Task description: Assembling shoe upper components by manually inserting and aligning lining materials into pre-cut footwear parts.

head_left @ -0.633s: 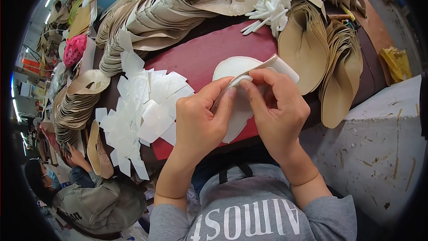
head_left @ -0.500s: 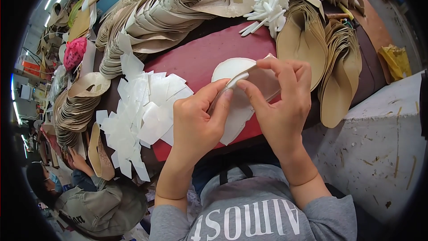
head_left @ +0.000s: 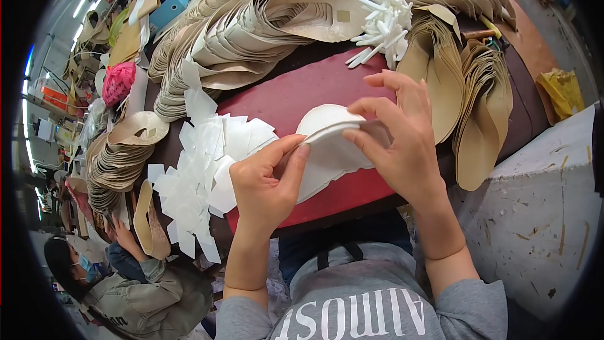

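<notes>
A pale shoe-upper piece (head_left: 327, 156), white on the side facing me, is raised and bent over the red work mat (head_left: 296, 96). Its thick, strip-like edge curves upward between my hands. My left hand (head_left: 269, 179) pinches the left end of this edge between thumb and forefinger. At the right end, the thumb and forefinger of my right hand (head_left: 402, 132) lie on either side of the edge, its other fingers raised and spread. Left of the mat lies a loose heap of thin white cut pieces (head_left: 211, 164). A bundle of white narrow strips (head_left: 387, 22) sits beyond my right hand.
Stacked beige shoe uppers (head_left: 251, 38) line the table's far side, with a smaller stack (head_left: 119, 157) at left. Curved tan pieces (head_left: 481, 119) stand at right. Beside the table is a scuffed white surface (head_left: 535, 214). Another person (head_left: 138, 283) works at lower left.
My hands have moved apart along the edge, the left one down and leftward. The edge, earlier tightly bent between my fingertips, is now stretched into a longer curve. My view has shifted slightly.
</notes>
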`<action>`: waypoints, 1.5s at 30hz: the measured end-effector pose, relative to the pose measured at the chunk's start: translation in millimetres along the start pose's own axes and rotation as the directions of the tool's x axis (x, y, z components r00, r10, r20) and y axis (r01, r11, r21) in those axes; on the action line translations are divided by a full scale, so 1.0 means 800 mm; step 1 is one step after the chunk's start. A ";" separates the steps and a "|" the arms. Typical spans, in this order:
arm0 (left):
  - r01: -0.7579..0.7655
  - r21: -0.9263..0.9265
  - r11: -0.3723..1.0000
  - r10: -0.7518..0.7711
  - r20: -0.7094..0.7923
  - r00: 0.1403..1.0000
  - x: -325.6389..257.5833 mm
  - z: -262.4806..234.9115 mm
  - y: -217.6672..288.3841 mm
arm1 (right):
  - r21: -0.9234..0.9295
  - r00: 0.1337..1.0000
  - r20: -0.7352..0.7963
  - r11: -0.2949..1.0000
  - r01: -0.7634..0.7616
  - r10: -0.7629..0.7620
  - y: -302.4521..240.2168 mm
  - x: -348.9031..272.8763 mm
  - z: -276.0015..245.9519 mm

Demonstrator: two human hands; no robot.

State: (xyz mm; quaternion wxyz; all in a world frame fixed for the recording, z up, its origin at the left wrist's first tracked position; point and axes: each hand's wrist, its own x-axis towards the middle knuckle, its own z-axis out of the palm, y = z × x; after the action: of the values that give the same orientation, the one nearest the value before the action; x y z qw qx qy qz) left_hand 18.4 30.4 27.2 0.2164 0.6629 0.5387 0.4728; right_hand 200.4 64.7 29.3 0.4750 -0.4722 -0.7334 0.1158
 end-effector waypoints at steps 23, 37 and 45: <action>0.428 -0.250 0.868 -0.105 0.752 0.651 0.086 -0.035 0.048 | 0.417 0.608 0.765 0.558 -0.717 0.210 0.088 -0.047 -0.073; -0.647 0.291 0.705 0.437 0.541 0.719 -0.037 0.107 -0.061 | -0.370 0.986 0.149 0.929 -0.014 0.074 0.180 -0.086 -0.082; -0.329 0.151 0.932 0.227 0.465 0.856 -0.073 0.052 -0.087 | -0.065 0.893 0.347 0.957 -0.281 0.286 0.153 -0.096 -0.089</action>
State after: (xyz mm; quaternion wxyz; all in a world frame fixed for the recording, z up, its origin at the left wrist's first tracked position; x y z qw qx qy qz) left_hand 20.0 8.3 -70.3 0.1848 0.8438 0.4236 0.2728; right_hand 337.3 48.0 -54.2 0.3105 -0.5487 -0.7308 0.2616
